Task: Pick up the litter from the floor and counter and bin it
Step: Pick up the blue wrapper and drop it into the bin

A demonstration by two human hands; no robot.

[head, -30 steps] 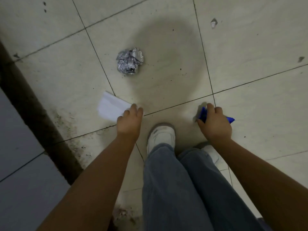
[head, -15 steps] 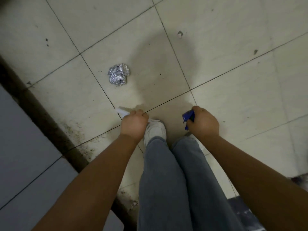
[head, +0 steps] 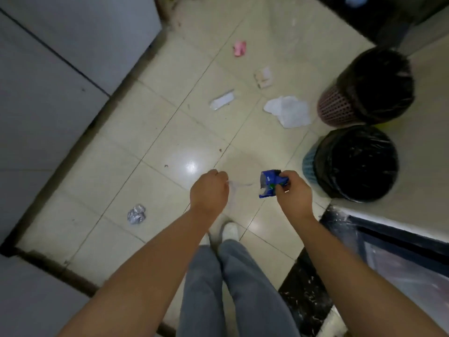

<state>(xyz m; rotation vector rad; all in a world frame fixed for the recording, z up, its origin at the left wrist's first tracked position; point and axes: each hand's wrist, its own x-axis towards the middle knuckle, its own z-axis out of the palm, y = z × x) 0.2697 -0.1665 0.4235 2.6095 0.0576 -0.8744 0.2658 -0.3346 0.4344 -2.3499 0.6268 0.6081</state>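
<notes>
Tiled floor [head: 170,132] is littered. Right hand [head: 292,193] is clamped on a blue wrapper [head: 268,182]; left hand [head: 210,190] is fisted (white paper inside, probably). Next: drop both into the nearby black-lined bin [head: 354,162], I'd say.

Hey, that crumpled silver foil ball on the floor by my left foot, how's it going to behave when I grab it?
The foil ball looks loosely crumpled, so it is probably very light and will dent under your fingers. Its lumpy, faceted shape suggests it would skid or wobble on the smooth floor tiles if nudged rather than roll far. The creases should give easy grip.
</notes>
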